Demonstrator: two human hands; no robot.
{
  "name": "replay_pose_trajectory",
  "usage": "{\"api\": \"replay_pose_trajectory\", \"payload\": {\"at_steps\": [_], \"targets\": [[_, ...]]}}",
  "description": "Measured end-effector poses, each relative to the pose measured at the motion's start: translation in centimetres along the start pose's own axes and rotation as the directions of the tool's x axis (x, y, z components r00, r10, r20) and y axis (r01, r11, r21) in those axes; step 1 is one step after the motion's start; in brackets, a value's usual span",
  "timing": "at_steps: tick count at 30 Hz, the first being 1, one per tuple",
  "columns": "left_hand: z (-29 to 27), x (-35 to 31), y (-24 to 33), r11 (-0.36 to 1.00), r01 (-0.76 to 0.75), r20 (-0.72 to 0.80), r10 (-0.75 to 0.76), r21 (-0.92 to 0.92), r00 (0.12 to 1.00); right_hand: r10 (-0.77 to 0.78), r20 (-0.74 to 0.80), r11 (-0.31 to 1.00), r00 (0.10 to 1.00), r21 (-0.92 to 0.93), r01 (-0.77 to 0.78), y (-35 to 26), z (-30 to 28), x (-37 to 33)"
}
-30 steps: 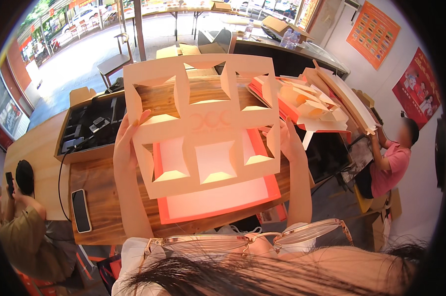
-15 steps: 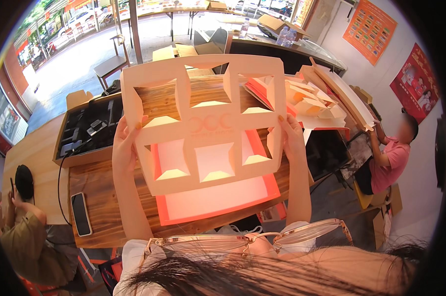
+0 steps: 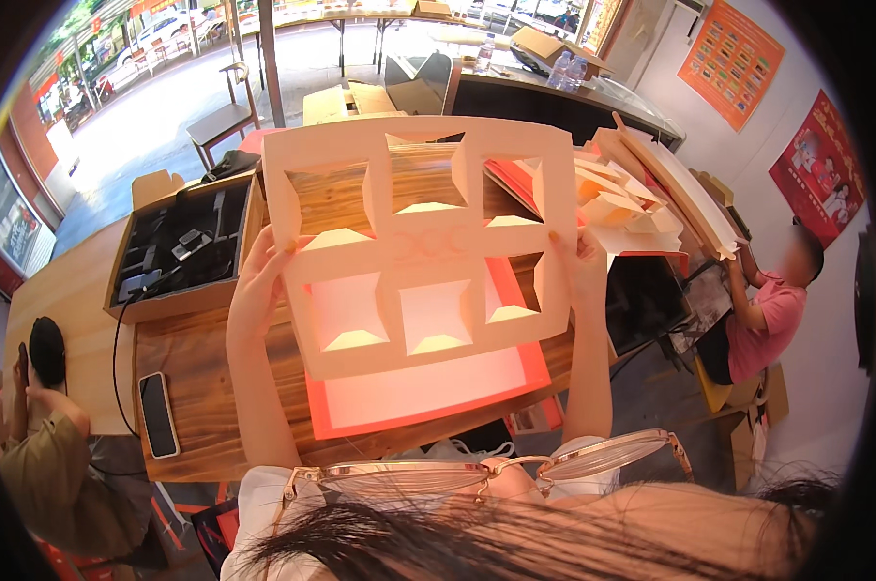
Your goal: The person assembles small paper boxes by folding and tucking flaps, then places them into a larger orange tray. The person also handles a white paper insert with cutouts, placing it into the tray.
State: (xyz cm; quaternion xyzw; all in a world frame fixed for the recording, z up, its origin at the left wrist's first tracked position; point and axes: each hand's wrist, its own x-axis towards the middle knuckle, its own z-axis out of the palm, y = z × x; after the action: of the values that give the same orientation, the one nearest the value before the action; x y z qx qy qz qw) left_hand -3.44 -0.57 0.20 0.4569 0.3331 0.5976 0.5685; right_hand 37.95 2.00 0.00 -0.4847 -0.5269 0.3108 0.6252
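I hold up a pale cardboard insert (image 3: 428, 237) with several square cut-out windows, their flaps folded. My left hand (image 3: 257, 276) pinches its left edge, thumb on the near face. On the opposite edge, my right hand (image 3: 585, 271) grips it the same way, its fingers partly hidden behind the card. The insert is tilted toward me, above the table. Below and partly behind it lies a shallow box (image 3: 319, 412) with red walls and a white inside, which also shows through the lower windows.
A phone (image 3: 158, 414) lies on the wooden table (image 3: 196, 387) at left, near an open carton (image 3: 186, 303) of black parts. Folded card pieces (image 3: 632, 198) are heaped at right. One person (image 3: 769, 315) sits at far right, another (image 3: 51, 474) at lower left.
Both hands have shifted the insert slightly to the right, with its upper edge a little lower. The grip is the same, and the red box stays in place.
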Motion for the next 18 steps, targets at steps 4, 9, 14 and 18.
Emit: {"api": "replay_pose_trajectory", "payload": {"at_steps": [4, 9, 14, 18], "targets": [[0.4, -0.3, 0.5, 1.000, -0.004, 0.009, 0.004, -0.011, 1.000, 0.001, -0.031, 1.000, 1.000, -0.018, -0.001, -0.6, -0.1, 0.0], [0.9, 0.3, 0.1, 0.967, -0.086, -0.206, 0.137, 0.238, 0.969, -0.030, -0.058, 0.997, 0.998, -0.075, 0.026, -1.1, 0.4, -0.3], [0.6, 0.9, -1.4, 0.911, -0.128, -0.296, 0.256, 0.392, 0.920, -0.049, -0.107, 0.980, 0.993, -0.199, 0.027, -0.8, 0.9, -0.8], [0.6, 1.0, -1.8, 0.849, -0.147, -0.312, 0.340, 0.508, 0.887, -0.119, -0.091, 0.933, 0.989, -0.350, 0.079, -1.8, 1.5, -1.4]]}}
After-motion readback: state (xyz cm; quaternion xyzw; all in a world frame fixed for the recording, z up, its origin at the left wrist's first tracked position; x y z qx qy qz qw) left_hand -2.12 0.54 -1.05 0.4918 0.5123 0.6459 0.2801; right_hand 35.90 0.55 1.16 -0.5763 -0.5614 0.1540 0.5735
